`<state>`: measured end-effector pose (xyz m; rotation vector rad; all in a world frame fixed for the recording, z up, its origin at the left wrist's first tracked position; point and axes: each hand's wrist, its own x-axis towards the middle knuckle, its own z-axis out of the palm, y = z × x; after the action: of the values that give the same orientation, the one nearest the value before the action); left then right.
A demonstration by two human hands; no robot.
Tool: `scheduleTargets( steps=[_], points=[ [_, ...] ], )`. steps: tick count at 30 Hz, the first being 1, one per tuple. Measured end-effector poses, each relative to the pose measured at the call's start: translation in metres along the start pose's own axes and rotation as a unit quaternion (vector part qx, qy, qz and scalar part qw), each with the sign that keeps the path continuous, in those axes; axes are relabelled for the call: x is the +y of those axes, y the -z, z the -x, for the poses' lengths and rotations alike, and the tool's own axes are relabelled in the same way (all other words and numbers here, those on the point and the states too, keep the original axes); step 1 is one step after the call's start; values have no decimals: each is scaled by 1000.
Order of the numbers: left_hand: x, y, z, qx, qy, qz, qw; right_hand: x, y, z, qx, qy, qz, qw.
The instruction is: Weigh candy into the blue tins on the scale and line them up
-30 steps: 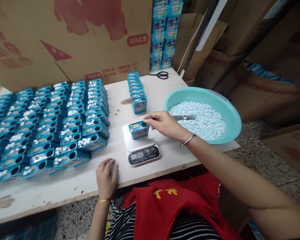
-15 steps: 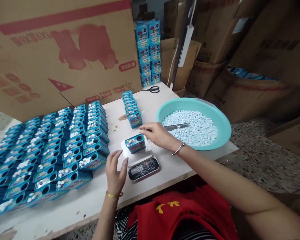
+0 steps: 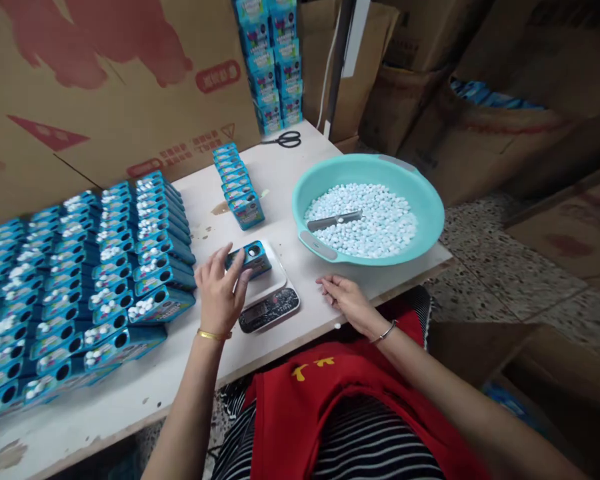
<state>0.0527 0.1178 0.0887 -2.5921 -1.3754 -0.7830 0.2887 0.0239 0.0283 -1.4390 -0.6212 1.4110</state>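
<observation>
A small blue tin with a round hole in its top sits on the white plate of a kitchen scale. White candy shows in the hole. My left hand grips the tin's left end, thumb at the near side and fingers at the far side. To the right of the scale, my right hand hovers low over the table's front edge, its fingers curled together; what they hold, if anything, is hidden. A single white candy shows just below that hand. The scale's digits are too dim to read.
A turquoise basin of white candies holds a metal scoop. Rows of blue tins topped with candies fill the left. A short row of tins, scissors and stacked blue packs stand behind; a large carton backs the table.
My left hand has closed on the tin on the scale. My right hand has drawn back from the tin toward the table's front edge. The view has tilted down.
</observation>
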Motion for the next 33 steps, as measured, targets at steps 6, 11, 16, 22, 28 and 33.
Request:
scheduleTargets(
  steps=[6, 11, 16, 22, 28, 33],
  points=[
    [28, 7, 7, 62, -7, 102, 993, 23, 43, 42, 76, 120, 131, 981],
    [47, 8, 29, 7, -18, 173, 985, 51, 74, 65, 161, -47, -101, 981],
    [25, 9, -1, 50, 15, 85, 995, 58, 85, 68, 177, -102, -201, 958],
    [-7, 1, -41, -122, 5, 33, 992, 56, 77, 73, 149, -76, -151, 974],
    [2, -5, -70, -125, -38, 75, 989, 59, 71, 77, 140, -80, -105, 981],
    [-6, -30, -118, -82, -14, 12, 996, 51, 62, 73, 118, -69, -72, 988]
  ],
)
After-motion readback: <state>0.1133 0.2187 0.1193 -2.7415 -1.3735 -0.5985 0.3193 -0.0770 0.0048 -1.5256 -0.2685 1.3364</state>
